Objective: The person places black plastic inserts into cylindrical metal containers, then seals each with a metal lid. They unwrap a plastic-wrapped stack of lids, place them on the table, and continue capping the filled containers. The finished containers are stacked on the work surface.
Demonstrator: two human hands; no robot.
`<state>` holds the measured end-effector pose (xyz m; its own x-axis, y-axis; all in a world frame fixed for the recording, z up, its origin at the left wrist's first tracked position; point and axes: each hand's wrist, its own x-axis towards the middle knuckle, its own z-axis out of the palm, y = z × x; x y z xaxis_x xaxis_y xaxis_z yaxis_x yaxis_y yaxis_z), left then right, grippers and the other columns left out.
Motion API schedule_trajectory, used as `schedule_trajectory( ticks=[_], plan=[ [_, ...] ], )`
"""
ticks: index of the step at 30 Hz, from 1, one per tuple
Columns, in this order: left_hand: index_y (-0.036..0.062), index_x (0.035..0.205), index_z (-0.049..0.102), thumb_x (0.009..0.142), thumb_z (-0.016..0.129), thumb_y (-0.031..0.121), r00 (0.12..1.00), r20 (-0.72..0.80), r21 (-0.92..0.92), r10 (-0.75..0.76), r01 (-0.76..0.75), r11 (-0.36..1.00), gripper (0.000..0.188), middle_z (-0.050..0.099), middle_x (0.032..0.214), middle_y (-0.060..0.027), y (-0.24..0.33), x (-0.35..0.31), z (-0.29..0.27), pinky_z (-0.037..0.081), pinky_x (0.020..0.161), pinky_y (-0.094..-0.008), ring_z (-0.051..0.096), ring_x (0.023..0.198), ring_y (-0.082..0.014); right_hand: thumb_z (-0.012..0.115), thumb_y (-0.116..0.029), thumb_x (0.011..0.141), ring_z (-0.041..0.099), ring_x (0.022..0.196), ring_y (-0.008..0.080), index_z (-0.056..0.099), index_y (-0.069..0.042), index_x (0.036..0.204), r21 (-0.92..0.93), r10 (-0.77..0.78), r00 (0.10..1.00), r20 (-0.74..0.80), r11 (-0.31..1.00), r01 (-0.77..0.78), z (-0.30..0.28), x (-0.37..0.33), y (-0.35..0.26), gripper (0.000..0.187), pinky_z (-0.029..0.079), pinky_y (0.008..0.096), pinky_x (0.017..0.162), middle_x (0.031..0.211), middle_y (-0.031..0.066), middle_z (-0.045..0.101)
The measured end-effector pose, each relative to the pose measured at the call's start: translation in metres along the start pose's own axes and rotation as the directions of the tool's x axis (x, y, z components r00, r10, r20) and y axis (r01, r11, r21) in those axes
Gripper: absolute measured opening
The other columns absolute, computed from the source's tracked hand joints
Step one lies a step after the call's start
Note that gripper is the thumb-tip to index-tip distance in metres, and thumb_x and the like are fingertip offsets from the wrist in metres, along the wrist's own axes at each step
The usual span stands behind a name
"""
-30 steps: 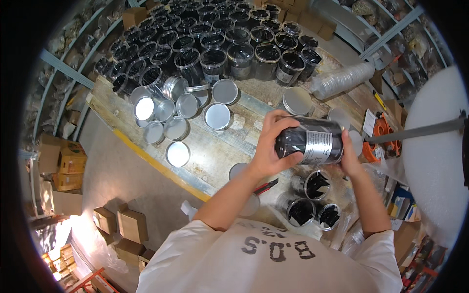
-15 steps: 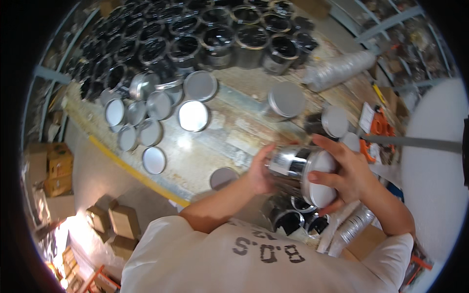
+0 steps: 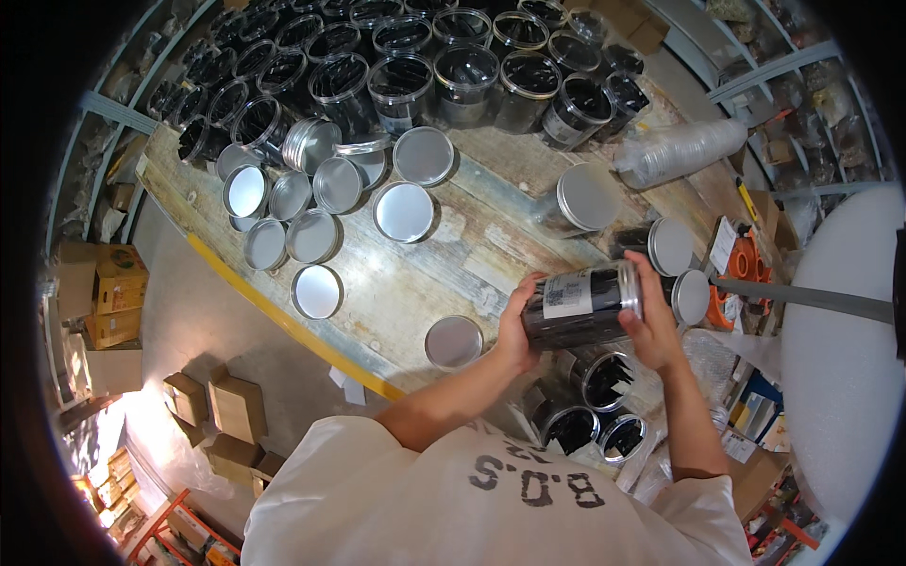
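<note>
A clear plastic jar (image 3: 559, 325) with dark contents, a white label and a silver lid (image 3: 630, 291) lies tilted on its side in the air between my hands. My left hand (image 3: 515, 327) is closed round its base end. At the lid end, my right hand (image 3: 653, 319) grips the rim, with the thumb on the near side and fingers behind. Below the jar stand several uncapped jars (image 3: 572, 426) with dark contents. Just beyond my right hand are lidded jars (image 3: 669, 247), and a loose silver lid (image 3: 454, 341) lies left of my left hand.
Many uncapped jars (image 3: 401, 85) crowd the table's far side. Loose silver lids (image 3: 404, 212) lie at the left on the worn wooden table (image 3: 481, 255). A wrapped stack of lids (image 3: 681, 153), orange-handled scissors (image 3: 746, 259) and a white foam roll (image 3: 840, 377) are at the right.
The jar has turned so that its label faces up and its lid points right. My right hand has moved from spread over the lid's face to gripping its rim.
</note>
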<state>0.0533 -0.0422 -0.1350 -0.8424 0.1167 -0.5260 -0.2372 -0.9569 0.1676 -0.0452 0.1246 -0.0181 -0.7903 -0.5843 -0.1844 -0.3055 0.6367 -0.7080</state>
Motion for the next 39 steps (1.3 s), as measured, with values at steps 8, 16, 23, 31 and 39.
schedule_trajectory(
  ticks=[8,16,23,31,39],
  plan=[
    [0.0142,0.138,0.046,0.082,0.07,0.047,0.573,0.405,0.913,0.713,-0.29,-0.286,0.069,0.049,0.135,-0.0192,0.114,0.04,-0.054,0.047,0.088,-0.0496,0.053,0.116,-0.0345,0.069,-0.052,0.078,0.061,0.103,0.0431,0.026,-0.024,0.152,-0.481,0.053,0.998,-0.035,0.874,-0.063,0.011,0.024,0.017,0.09,0.052,0.0466,0.082,0.137,0.0236,0.041],
    [0.0271,0.136,0.05,0.067,0.08,0.034,0.553,0.33,0.71,0.765,0.389,-0.587,0.075,0.037,0.143,-0.017,0.178,0.046,-0.089,0.033,0.096,-0.0564,0.037,0.128,-0.0417,0.075,-0.049,0.074,0.065,0.101,0.0415,0.037,-0.023,0.146,-0.759,0.201,0.979,-0.036,0.632,-0.157,0.022,0.034,-0.054,0.085,0.056,0.0463,0.074,0.138,0.0261,0.044],
    [0.0259,0.131,0.057,0.068,0.08,0.025,0.585,0.407,0.843,0.701,0.055,-0.536,0.067,0.044,0.136,-0.0136,0.122,-0.025,-0.104,0.032,0.099,-0.0553,0.043,0.126,-0.0307,0.084,-0.025,0.069,0.049,0.125,0.041,0.032,-0.013,0.147,-0.316,-0.137,0.898,0.418,0.905,0.285,0.143,0.081,-0.055,0.095,0.044,0.0441,0.101,0.143,0.023,0.042],
    [0.0004,0.136,0.046,0.091,0.063,0.007,0.761,-0.021,0.392,0.648,-0.591,0.706,0.049,0.06,0.121,-0.0138,0.137,-0.022,-0.126,0.049,0.094,-0.0332,0.06,0.108,-0.0229,0.092,-0.036,0.052,0.037,0.136,0.0373,0.019,-0.015,0.153,0.083,-0.371,0.886,0.279,0.928,0.363,0.243,0.125,-0.013,0.126,0.03,0.0493,0.11,0.148,0.0182,0.038],
    [0.0082,0.139,0.041,0.092,0.063,0.008,0.765,-0.196,0.251,0.613,-0.565,0.786,0.052,0.056,0.126,-0.0118,0.153,-0.035,-0.151,0.054,0.089,-0.0418,0.061,0.105,-0.0267,0.084,-0.031,0.054,0.042,0.127,0.0429,0.03,0.007,0.141,-0.014,-0.322,0.93,-0.179,0.946,0.324,0.243,0.117,-0.02,0.109,0.036,0.0459,0.107,0.137,0.0267,0.04]
  ],
)
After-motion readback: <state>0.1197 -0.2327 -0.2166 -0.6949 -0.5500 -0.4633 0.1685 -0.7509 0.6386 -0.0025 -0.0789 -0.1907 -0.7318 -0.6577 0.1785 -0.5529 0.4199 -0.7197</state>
